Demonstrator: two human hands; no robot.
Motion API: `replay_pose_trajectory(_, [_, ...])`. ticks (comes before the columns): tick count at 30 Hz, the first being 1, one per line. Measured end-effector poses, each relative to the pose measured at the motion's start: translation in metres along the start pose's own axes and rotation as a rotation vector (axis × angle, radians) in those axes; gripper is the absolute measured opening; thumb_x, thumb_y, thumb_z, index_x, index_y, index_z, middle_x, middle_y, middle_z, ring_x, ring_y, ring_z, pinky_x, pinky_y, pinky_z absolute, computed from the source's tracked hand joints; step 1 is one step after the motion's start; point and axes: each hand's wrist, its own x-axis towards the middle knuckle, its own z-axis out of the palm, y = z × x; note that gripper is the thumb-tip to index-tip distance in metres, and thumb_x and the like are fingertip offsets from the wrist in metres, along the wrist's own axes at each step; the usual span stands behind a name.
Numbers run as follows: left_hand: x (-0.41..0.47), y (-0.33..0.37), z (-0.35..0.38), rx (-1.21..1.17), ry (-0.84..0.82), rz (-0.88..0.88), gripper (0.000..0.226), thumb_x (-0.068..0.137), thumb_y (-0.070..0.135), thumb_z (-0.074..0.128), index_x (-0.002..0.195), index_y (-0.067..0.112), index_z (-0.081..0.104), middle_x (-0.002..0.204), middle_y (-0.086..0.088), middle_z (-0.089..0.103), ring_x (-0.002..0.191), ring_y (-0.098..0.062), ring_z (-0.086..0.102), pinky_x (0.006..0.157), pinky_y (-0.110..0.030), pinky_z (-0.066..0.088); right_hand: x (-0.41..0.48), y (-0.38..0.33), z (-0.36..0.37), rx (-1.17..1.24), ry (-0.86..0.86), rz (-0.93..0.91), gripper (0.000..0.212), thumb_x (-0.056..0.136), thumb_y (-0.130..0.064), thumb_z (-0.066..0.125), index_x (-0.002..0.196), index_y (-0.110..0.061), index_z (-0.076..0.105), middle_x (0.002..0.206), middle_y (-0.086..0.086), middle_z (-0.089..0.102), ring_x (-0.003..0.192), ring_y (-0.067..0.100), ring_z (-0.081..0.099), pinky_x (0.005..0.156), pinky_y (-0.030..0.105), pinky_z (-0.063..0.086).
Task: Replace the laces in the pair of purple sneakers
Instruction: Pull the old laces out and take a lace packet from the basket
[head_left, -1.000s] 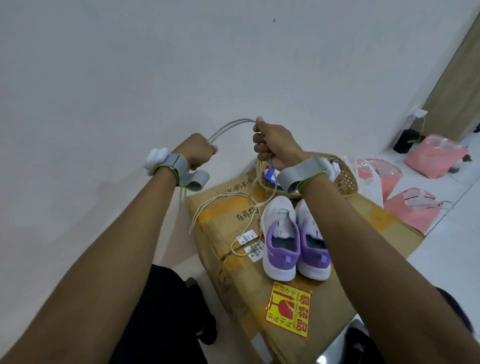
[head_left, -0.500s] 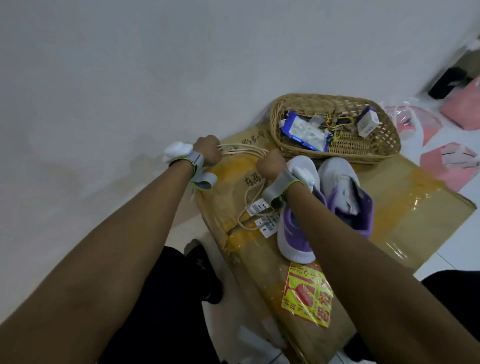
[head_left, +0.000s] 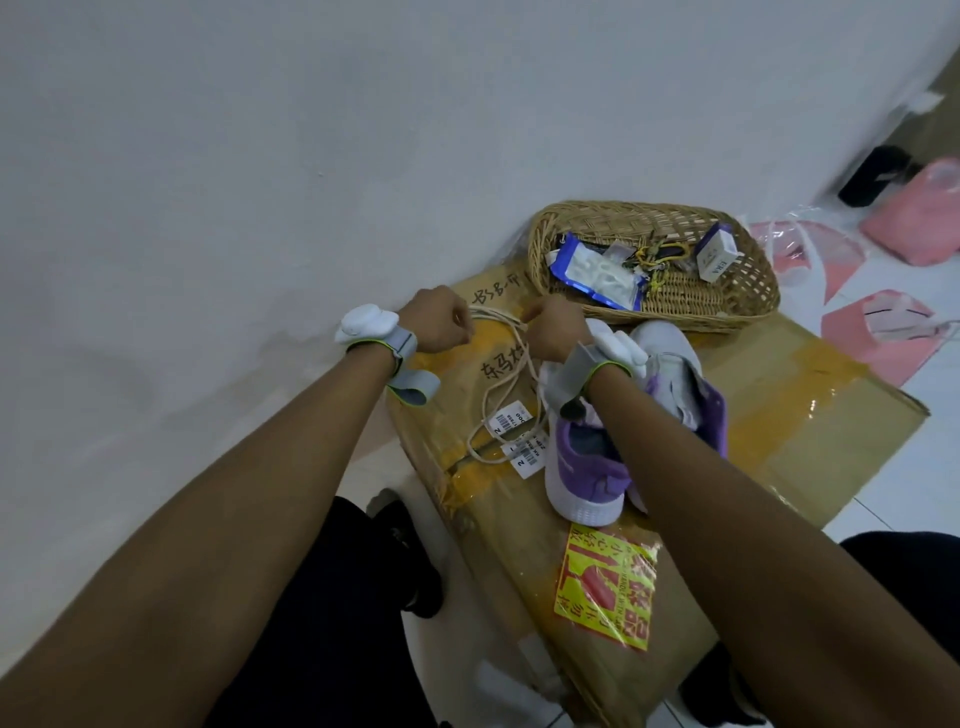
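Head view: both arms reach forward over a taped cardboard box serving as the surface (head_left: 789, 415).
Left grip (head_left: 436, 325): fingers curled closed round the cream laces (head_left: 496, 316), knuckles up, low over the far left corner of the box.
Right grip (head_left: 553, 332): clamped on the same laces, just beside the left grip, so a short run of strands spans the two fists.
Lace axis: the held part runs left to right between the grips. The slack drops from the right grip and trails back toward the person in loose loops, ending at white barcode tags (head_left: 511, 423) lying flat on the box.
Near sneaker (head_left: 582, 467): upright on its sole, just right of the loops. The heel faces the person and the toe points away toward the basket, so its long axis runs near to far.
Far sneaker (head_left: 680, 374): close against the first, tipped over, its toe likewise toward the basket and partly hidden by the right forearm.
Progress: early, by the look of it. No lace shows in the visible parts of either shoe, and the tagged laces are bundled, not threaded — lacing both shoes appears to remain.
Beyond: wicker basket (head_left: 748, 306) of small packets against the wall.
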Motion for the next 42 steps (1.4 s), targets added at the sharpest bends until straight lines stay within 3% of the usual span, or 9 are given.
replay_pose_trajectory(4, [-0.026,0.024,0.006,-0.001,-0.342,0.141,0.018,0.089,0.017,0.071,0.104,0.023,0.079,0.079,0.013,0.071,0.075,-0.012,0.064,0.071,-0.029,0.053,-0.011,0.01,-0.016,-0.019,-0.068,-0.138,0.028,0.089,0.002,0.055,0.105,-0.006,0.076,0.112,0.013,0.071,0.105,0.029,0.065,0.088,0.029,0.049])
replay_pose_trajectory(9, [-0.035,0.034,0.035,0.027,-0.555,0.137,0.016,0.09,0.022,0.07,0.102,0.027,0.079,0.091,0.007,0.075,0.073,-0.006,0.069,0.063,-0.027,0.058,-0.03,0.016,-0.013,-0.084,-0.179,-0.249,0.027,0.091,0.0,0.056,0.108,-0.008,0.075,0.112,0.009,0.072,0.106,0.025,0.065,0.084,0.024,0.047])
replay_pose_trajectory(11, [-0.037,0.037,0.041,0.055,-0.618,0.124,0.013,0.088,0.022,0.071,0.097,0.027,0.08,0.092,-0.001,0.077,0.082,-0.023,0.069,0.071,-0.038,0.06,-0.035,0.017,-0.011,-0.1,-0.181,-0.266,0.027,0.092,-0.002,0.056,0.112,-0.008,0.074,0.116,0.007,0.071,0.108,0.023,0.064,0.083,0.019,0.041])
replay_pose_trajectory(13, [-0.036,0.039,0.038,0.086,-0.639,0.119,0.017,0.091,0.019,0.069,0.104,0.022,0.08,0.076,0.005,0.074,0.062,-0.015,0.06,0.059,-0.032,0.054,-0.033,0.018,-0.011,-0.053,-0.173,-0.272,0.026,0.091,-0.001,0.057,0.11,-0.007,0.074,0.114,0.01,0.072,0.106,0.024,0.065,0.086,0.022,0.044])
replay_pose_trajectory(18, [-0.019,0.048,0.008,0.045,-0.381,0.11,0.02,0.092,0.011,0.066,0.107,0.017,0.078,0.086,0.006,0.07,0.064,-0.006,0.055,0.055,-0.016,0.045,-0.021,0.029,-0.033,0.144,-0.006,-0.196,0.024,0.086,0.0,0.056,0.097,-0.007,0.076,0.099,0.013,0.074,0.094,0.026,0.069,0.083,0.03,0.054])
replay_pose_trajectory(26, [0.06,0.087,-0.015,-0.147,0.158,-0.016,0.017,0.089,0.016,0.063,0.089,0.009,0.079,0.089,-0.01,0.075,0.081,-0.027,0.069,0.07,-0.031,0.055,0.04,0.055,-0.085,0.172,0.221,-0.028,0.022,0.089,-0.005,0.054,0.105,-0.008,0.068,0.112,0.016,0.067,0.098,0.033,0.063,0.076,0.034,0.05])
replay_pose_trajectory(30, [0.112,0.109,-0.001,-0.168,0.244,-0.065,0.014,0.091,0.019,0.062,0.096,0.012,0.073,0.111,-0.016,0.072,0.103,-0.035,0.066,0.089,-0.037,0.055,0.08,0.072,-0.087,-0.017,0.2,-0.003,0.029,0.092,-0.008,0.051,0.12,-0.002,0.059,0.122,0.02,0.06,0.108,0.037,0.058,0.086,0.038,0.05])
replay_pose_trajectory(36, [0.166,0.106,0.03,0.018,0.192,-0.174,0.045,0.091,0.044,0.061,0.113,0.005,0.065,0.115,-0.017,0.068,0.1,-0.038,0.066,0.084,-0.039,0.054,0.11,0.097,-0.067,-0.16,0.115,0.019,0.038,0.093,-0.016,0.057,0.128,-0.002,0.053,0.131,0.021,0.053,0.117,0.036,0.054,0.094,0.039,0.046])
replay_pose_trajectory(42, [0.171,0.114,0.019,-0.375,0.288,-0.337,0.043,0.083,0.032,0.074,0.11,-0.001,0.068,0.107,-0.015,0.072,0.096,-0.031,0.068,0.07,-0.033,0.052,0.105,0.107,-0.071,-0.048,0.097,-0.008,0.038,0.099,-0.015,0.05,0.134,-0.001,0.047,0.135,0.02,0.051,0.122,0.033,0.052,0.092,0.034,0.041])
